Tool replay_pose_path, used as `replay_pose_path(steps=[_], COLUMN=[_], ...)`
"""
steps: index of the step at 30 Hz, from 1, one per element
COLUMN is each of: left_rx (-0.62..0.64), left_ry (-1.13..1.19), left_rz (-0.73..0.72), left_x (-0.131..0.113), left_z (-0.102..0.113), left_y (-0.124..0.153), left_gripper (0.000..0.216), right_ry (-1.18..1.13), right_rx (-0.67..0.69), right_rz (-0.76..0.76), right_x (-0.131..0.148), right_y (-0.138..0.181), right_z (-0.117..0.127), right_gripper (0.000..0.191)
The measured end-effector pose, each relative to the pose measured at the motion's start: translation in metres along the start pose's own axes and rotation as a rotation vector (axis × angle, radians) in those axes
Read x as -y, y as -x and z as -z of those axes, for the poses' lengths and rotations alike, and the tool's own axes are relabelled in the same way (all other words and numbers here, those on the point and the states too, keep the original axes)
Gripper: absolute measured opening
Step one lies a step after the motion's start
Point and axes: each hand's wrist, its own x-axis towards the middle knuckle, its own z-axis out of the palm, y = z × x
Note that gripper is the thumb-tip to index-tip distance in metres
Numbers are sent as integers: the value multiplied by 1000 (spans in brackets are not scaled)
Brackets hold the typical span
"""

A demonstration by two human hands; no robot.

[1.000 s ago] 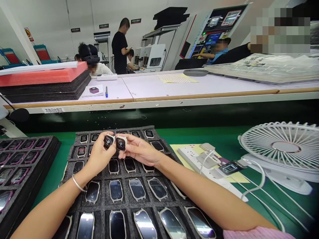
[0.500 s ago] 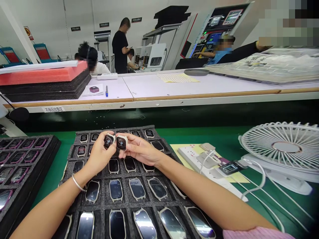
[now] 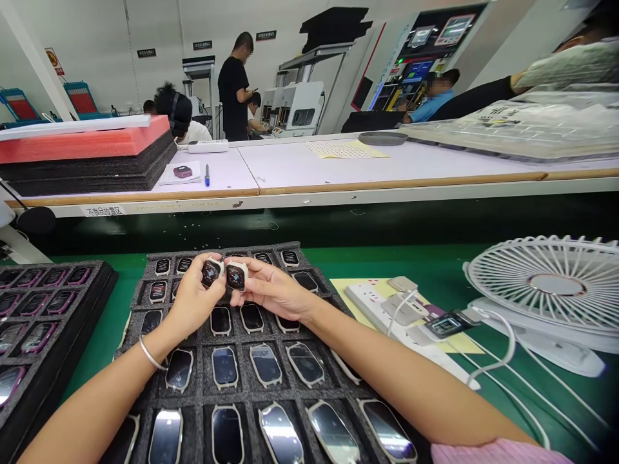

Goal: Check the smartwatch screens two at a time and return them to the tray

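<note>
My left hand (image 3: 191,301) pinches a white smartwatch body (image 3: 211,272) with its dark screen lit. Beside it, almost touching, my right hand (image 3: 271,291) grips a second white smartwatch body (image 3: 236,276). Both are held up over the far rows of a black foam tray (image 3: 203,377) on the green bench. The tray's pockets hold several more watch bodies, screens up. A thin bangle circles my left wrist.
A second black foam tray (image 3: 72,322) with pink-rimmed watches lies at the left. At the right stand a white fan (image 3: 546,287), a power strip (image 3: 382,308) and white cables. Beyond a white table (image 3: 338,169), several other people work at machines.
Both hands hold the two watches in the same spot. The view has shifted very slightly; a person at the far right has moved.
</note>
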Motion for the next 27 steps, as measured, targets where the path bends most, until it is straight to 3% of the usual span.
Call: replay_pose_path(steps=[27], left_rx=[-14], left_ry=[12], left_rz=[4], left_x=[1], left_z=[0], left_y=[-2], left_gripper=[33], right_ry=[13], right_rx=[7], right_rz=[-6], right_x=[0], right_y=[0], right_z=[1], right_gripper=[54])
